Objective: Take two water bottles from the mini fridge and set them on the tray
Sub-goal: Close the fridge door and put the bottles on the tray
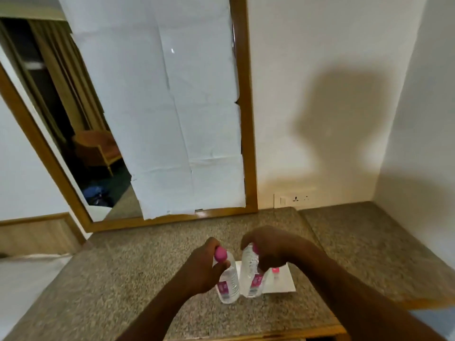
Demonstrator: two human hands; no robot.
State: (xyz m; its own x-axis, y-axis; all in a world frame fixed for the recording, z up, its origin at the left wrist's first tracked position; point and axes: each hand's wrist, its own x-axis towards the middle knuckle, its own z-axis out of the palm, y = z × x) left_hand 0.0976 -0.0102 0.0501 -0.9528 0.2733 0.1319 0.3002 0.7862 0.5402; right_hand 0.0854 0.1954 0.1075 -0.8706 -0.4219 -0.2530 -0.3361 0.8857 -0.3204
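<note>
**Both hands grip bottles at the white tray**

Left hand (200, 269) is wrapped around the neck of the left water bottle (230, 281), thumb and fingers pinched just below its pink cap, which sticks out above the knuckles. That bottle is clear with a pink label and leans a little; its base appears to be at the front left edge of the tray, though whether it rests on the tray or the counter is hard to tell. Right hand (267, 247) is closed from above over the top of the right water bottle (251, 271), hiding most of its cap. This bottle stands just beside the first, nearly touching it, its base over the tray's left part. On the white tray (283, 283), behind the right hand, a third small bottle with a pink cap (275, 273) is partly visible. Beneath it all lies a speckled stone counter (138, 262). Farther back, a wood-framed mirror (157, 119) largely covered with white paper leans against the wall, and a wall socket (294, 199) sits to its right.
</note>
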